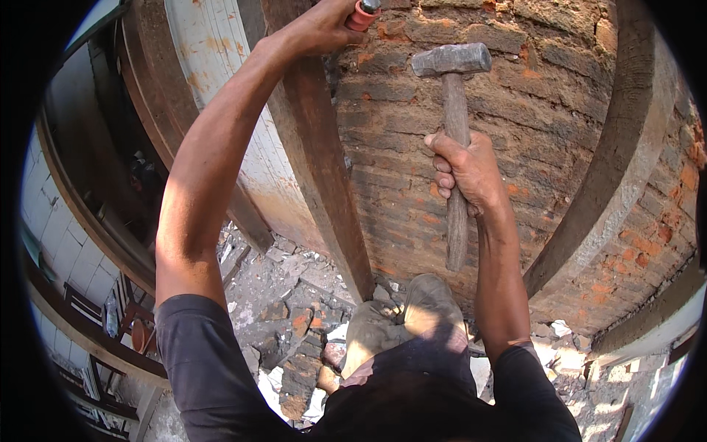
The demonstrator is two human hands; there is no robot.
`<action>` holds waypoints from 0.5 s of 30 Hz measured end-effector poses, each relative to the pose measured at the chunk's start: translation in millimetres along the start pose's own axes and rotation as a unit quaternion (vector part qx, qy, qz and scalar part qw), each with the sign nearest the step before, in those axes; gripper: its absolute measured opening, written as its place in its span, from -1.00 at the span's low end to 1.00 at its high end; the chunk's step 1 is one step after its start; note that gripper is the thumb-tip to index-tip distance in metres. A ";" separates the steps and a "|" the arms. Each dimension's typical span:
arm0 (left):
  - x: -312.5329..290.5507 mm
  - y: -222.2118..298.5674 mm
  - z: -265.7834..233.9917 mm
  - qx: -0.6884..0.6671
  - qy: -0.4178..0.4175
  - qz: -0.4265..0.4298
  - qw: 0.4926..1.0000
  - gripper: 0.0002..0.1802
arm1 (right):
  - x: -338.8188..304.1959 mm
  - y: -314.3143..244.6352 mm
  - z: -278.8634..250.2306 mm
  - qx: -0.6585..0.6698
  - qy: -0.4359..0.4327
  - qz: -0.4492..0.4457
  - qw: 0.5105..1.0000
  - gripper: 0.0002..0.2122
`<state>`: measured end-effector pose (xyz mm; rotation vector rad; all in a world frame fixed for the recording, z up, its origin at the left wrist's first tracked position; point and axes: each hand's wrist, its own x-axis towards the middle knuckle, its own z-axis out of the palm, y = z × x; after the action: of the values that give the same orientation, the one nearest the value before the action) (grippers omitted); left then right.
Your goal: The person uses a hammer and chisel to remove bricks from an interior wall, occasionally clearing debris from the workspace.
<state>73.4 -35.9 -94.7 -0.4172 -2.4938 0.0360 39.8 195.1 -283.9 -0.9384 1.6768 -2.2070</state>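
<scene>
In my right hand (471, 169) is a hammer (451, 60) with a heavy steel head and a worn wooden handle. My fingers wrap round the middle of the handle, and the head points up in front of the brick wall (398, 184). My left arm reaches up to the top edge. There my left hand (331, 26) is closed round what looks like a chisel (364, 15), with a red grip and a round, dark metal end. Its other end is out of sight. The hand is close to the wall, beside a slanting wooden post.
A wooden post (317, 147) stands left of the bricks, and a thick beam (618, 147) curves down at right. Broken bricks and rubble (294, 324) cover the floor around my shoes (434, 302). Wooden frames and a brown pot (140, 335) are at far left.
</scene>
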 end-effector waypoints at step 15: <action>7.4 -6.7 37.6 0.148 -0.026 0.038 0.988 -0.60 | 16.3 -36.1 27.0 0.021 0.165 -0.204 0.965 -0.81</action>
<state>44.3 -37.4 -120.5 -0.3876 -2.4693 0.4465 50.7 177.1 -240.7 -1.0271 1.6791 -2.7911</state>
